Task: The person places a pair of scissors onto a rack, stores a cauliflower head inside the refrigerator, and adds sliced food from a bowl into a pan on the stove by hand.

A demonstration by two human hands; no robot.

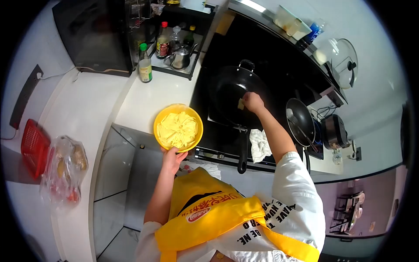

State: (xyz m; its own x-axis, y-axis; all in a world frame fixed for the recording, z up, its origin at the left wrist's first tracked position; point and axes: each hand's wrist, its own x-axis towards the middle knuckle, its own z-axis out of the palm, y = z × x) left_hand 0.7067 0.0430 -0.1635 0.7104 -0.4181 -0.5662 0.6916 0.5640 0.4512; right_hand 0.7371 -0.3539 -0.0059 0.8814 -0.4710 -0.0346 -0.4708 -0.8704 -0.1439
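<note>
My left hand [173, 160] grips the near rim of a yellow bowl [200, 131], held out at the counter's edge. Pale yellow flat strips [176, 129] fill the bowl; I cannot tell what food they are. Over the black wok [229, 83] my right hand [253, 103] is closed, with a small pale yellow piece [240, 104] at its fingertips. The wok sits on the stove, its long handle [243, 153] pointing toward me. Its dark inside shows little, and my hand and forearm hide part of its right side.
A white cloth [260, 146] lies right of the wok handle. Further right are a smaller pan [301, 120] with a utensil in it and a dark cooker [335, 133]. A green-capped bottle [145, 65] and a metal teapot [180, 57] stand at the back left.
</note>
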